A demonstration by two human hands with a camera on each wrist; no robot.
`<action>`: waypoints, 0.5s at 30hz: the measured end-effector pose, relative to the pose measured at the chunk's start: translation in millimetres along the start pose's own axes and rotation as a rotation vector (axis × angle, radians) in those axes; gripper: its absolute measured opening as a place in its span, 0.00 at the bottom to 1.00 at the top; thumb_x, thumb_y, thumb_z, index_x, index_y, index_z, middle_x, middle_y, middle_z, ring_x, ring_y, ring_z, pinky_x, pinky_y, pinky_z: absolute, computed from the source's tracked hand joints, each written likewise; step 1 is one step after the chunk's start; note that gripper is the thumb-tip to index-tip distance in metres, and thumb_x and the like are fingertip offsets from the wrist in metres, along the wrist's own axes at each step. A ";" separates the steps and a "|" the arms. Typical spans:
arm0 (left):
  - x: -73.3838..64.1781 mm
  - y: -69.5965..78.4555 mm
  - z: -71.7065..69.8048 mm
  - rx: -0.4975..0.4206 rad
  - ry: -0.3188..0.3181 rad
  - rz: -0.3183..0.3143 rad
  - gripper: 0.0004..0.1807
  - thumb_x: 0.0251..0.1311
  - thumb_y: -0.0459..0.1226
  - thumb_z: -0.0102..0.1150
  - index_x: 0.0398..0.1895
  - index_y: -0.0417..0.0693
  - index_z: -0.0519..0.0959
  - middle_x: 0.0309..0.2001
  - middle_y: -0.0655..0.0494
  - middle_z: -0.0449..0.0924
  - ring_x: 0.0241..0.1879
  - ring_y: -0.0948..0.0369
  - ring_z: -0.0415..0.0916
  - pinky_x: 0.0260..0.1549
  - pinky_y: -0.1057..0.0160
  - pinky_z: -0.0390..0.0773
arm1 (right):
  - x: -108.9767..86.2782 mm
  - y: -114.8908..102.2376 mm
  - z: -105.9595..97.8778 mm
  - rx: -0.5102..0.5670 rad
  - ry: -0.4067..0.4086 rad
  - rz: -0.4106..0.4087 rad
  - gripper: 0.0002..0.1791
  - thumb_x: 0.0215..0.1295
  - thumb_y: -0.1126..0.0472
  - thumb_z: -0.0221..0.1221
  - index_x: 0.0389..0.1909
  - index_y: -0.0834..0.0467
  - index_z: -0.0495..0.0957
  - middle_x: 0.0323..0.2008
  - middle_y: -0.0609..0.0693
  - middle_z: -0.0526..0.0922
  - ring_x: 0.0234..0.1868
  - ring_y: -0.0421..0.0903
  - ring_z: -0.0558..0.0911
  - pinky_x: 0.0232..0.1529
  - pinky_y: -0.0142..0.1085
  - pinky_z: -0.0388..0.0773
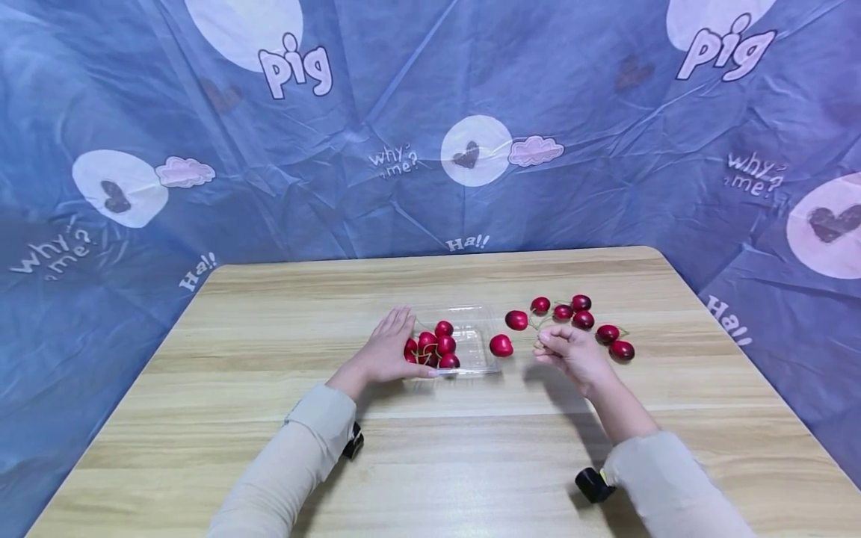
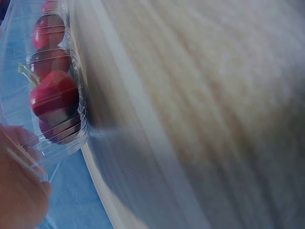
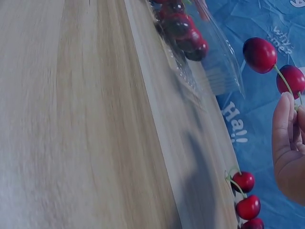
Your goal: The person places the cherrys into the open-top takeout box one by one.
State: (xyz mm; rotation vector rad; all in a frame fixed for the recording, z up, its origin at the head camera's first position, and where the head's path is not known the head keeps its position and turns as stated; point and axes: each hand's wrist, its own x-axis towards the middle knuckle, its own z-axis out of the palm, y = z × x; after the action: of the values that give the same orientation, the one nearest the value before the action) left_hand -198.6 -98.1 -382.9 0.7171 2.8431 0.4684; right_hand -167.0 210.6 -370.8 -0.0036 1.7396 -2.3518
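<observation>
A clear plastic box (image 1: 479, 340) stands near the middle of the table, with several red cherries (image 1: 445, 344) grouped in its left part. My left hand (image 1: 385, 350) holds the box at its left end, thumb along the front rim and fingers towards the back. In the left wrist view, dark red cherries (image 2: 55, 95) show through the ribbed wall. Just right of the box, my right hand (image 1: 572, 355) pinches the green stems of a pair of cherries. One cherry (image 3: 259, 55) of that pair hangs out beyond the fingertips, the other (image 3: 289, 80) close beside it.
More cherries with stems (image 1: 582, 320) lie on the wooden table (image 1: 471, 463) behind and to the right of my right hand. A blue printed cloth (image 1: 377, 90) hangs beyond the table's back edge and along both sides.
</observation>
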 end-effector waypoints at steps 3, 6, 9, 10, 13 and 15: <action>0.1 -0.3 -0.2 -0.001 0.003 0.000 0.62 0.36 0.71 0.46 0.65 0.36 0.42 0.65 0.47 0.30 0.64 0.51 0.29 0.60 0.57 0.33 | 2.6 1.0 4.4 -0.023 -0.004 0.009 0.08 0.59 0.72 0.48 0.26 0.60 0.73 0.24 0.49 0.75 0.25 0.40 0.79 0.32 0.29 0.77; 0.1 -0.8 -0.1 0.001 0.001 -0.004 0.62 0.35 0.71 0.46 0.65 0.37 0.41 0.65 0.47 0.30 0.64 0.51 0.29 0.60 0.58 0.33 | 5.5 2.0 8.9 -0.048 -0.007 0.021 0.06 0.59 0.73 0.48 0.27 0.62 0.72 0.25 0.50 0.75 0.26 0.41 0.78 0.33 0.30 0.77; 0.1 -1.5 0.6 0.004 0.002 -0.006 0.62 0.35 0.71 0.46 0.65 0.37 0.42 0.66 0.47 0.31 0.64 0.51 0.29 0.59 0.58 0.32 | 8.8 3.2 12.7 -0.069 -0.015 0.032 0.03 0.59 0.73 0.48 0.30 0.66 0.70 0.25 0.50 0.75 0.26 0.41 0.78 0.33 0.30 0.77; 0.2 -1.7 0.9 0.005 0.003 -0.006 0.62 0.35 0.71 0.46 0.65 0.37 0.42 0.66 0.46 0.31 0.64 0.51 0.29 0.59 0.58 0.32 | 9.9 3.6 14.0 -0.076 -0.011 0.035 0.03 0.59 0.73 0.48 0.31 0.66 0.70 0.25 0.51 0.75 0.26 0.41 0.78 0.33 0.31 0.77; 0.2 -2.2 1.5 0.007 0.009 -0.002 0.62 0.35 0.72 0.45 0.65 0.37 0.42 0.66 0.44 0.33 0.64 0.51 0.30 0.60 0.58 0.33 | 12.8 3.9 18.1 -0.098 -0.007 0.045 0.03 0.59 0.73 0.47 0.32 0.67 0.69 0.26 0.51 0.75 0.26 0.41 0.78 0.34 0.31 0.77; 0.2 -2.2 1.5 0.008 0.011 0.001 0.63 0.34 0.72 0.45 0.65 0.37 0.42 0.66 0.44 0.34 0.64 0.51 0.30 0.60 0.57 0.33 | 15.2 4.1 20.5 -0.112 -0.011 0.047 0.03 0.59 0.74 0.47 0.33 0.69 0.69 0.26 0.52 0.74 0.26 0.41 0.78 0.34 0.32 0.77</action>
State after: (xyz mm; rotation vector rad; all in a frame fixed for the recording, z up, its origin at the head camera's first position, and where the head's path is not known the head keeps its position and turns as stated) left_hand -199.3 -99.5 -385.1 0.7192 2.8566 0.4624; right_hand -178.5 187.4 -370.4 0.0061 1.8434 -2.2145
